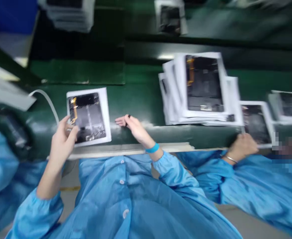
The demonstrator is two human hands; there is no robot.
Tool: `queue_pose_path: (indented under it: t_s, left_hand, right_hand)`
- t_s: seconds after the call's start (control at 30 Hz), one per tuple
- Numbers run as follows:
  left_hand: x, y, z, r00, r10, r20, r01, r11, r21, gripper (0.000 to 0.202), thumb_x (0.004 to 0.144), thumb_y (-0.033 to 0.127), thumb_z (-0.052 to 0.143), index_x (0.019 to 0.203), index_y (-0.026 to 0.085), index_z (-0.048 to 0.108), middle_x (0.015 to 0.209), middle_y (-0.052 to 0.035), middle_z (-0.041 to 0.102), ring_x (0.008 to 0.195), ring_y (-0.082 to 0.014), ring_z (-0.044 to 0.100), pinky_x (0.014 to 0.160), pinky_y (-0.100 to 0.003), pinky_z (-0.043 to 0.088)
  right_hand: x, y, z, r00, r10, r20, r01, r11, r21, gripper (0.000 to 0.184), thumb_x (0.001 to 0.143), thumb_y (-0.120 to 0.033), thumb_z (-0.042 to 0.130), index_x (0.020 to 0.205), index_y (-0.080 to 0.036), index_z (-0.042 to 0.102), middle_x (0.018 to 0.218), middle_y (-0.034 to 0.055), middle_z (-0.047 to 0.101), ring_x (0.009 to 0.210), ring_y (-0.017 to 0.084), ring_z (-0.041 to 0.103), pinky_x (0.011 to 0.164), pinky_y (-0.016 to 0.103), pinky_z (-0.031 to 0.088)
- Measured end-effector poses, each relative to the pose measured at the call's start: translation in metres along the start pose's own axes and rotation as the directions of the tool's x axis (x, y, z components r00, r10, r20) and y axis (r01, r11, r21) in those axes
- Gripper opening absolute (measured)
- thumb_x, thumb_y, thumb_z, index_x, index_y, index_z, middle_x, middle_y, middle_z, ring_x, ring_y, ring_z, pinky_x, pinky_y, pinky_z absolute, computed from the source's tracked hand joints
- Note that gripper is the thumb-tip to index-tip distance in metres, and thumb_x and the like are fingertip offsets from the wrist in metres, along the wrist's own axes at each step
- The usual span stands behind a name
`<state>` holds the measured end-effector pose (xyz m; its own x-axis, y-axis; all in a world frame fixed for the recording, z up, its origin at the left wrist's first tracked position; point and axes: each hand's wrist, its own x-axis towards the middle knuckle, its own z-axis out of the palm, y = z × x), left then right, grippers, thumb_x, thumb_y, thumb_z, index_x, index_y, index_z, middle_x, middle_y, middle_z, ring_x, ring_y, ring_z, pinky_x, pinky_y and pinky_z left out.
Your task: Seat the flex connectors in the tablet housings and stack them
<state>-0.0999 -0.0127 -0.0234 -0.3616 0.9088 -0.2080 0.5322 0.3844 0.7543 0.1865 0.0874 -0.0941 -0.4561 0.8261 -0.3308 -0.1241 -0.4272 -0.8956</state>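
A white tray lies slightly tilted on the green bench, holding a dark flat electronic panel with an orange flex strip along its left side. At the tray's lower left edge my left hand is closed, with thumb and fingers bent around the edge. My right hand wears a blue wristband and hovers just right of the tray. Its fingers are stretched out and hold nothing; a small dark band or spot shows on one finger.
To the right stands a stack of white trays with similar panels. Beyond it, a co-worker's hand rests by another tray. At left are a white cable and a dark tool. More stacked trays sit behind.
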Motion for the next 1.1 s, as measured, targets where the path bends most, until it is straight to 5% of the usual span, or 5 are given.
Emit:
queue_pose_path:
  t_s: [0.23,0.43,0.57,0.77,1.1]
  left_hand:
    - [0.082,0.113,0.055,0.841,0.449,0.302,-0.471,0.882,0.002,0.049,0.092,0.055,0.067,0.126,0.024,0.084,0.111,-0.0065,0.078,0.097,-0.0267,0.069,0.092,-0.040,0.056]
    - [0.178,0.252,0.160,0.740,0.523,0.422,-0.540,0.837,-0.091,0.048,0.100,0.033,0.055,0.140,0.019,0.078,0.123,-0.0106,0.080,0.099,-0.0230,0.075,0.087,-0.032,0.061]
    - [0.222,0.323,0.223,0.746,0.568,0.347,-0.592,0.805,-0.044,0.043,0.099,0.021,0.058,0.137,0.013,0.077,0.143,-0.0150,0.074,0.130,-0.0282,0.068,0.117,-0.036,0.053]
    - [0.252,0.339,0.260,0.788,0.532,0.311,-0.582,0.807,0.094,0.026,0.099,0.027,0.066,0.121,0.016,0.076,0.123,-0.0202,0.077,0.121,-0.0381,0.069,0.115,-0.049,0.052]
    - [0.261,0.336,0.259,0.680,0.612,0.405,-0.719,0.666,0.201,0.021,0.100,0.030,0.064,0.083,0.020,0.071,0.107,-0.0144,0.078,0.115,-0.0333,0.069,0.111,-0.040,0.050]
  right_hand:
    - [-0.064,0.009,-0.037,0.966,-0.106,-0.237,0.119,0.992,0.044,0.076,0.086,-0.099,0.071,0.071,-0.025,0.057,0.107,0.0123,0.085,0.107,0.027,0.078,0.112,0.046,0.061]
    - [-0.095,0.021,-0.049,0.934,-0.135,-0.330,0.166,0.984,0.070,0.072,0.091,-0.094,0.069,0.072,-0.025,0.063,0.099,0.0098,0.084,0.096,0.026,0.075,0.104,0.044,0.061]
    - [-0.104,0.020,-0.054,0.925,-0.151,-0.348,0.181,0.982,0.055,0.074,0.092,-0.095,0.067,0.083,-0.022,0.080,0.094,0.0097,0.083,0.094,0.026,0.076,0.100,0.043,0.061]
    - [-0.124,0.013,-0.071,0.903,-0.160,-0.398,0.205,0.976,0.074,0.074,0.094,-0.093,0.067,0.084,-0.022,0.084,0.091,0.0095,0.083,0.094,0.026,0.076,0.101,0.043,0.059]
    - [-0.123,0.004,-0.089,0.912,-0.131,-0.389,0.211,0.962,0.171,0.071,0.090,-0.091,0.073,0.083,-0.021,0.082,0.091,0.0108,0.083,0.091,0.025,0.076,0.094,0.042,0.060]
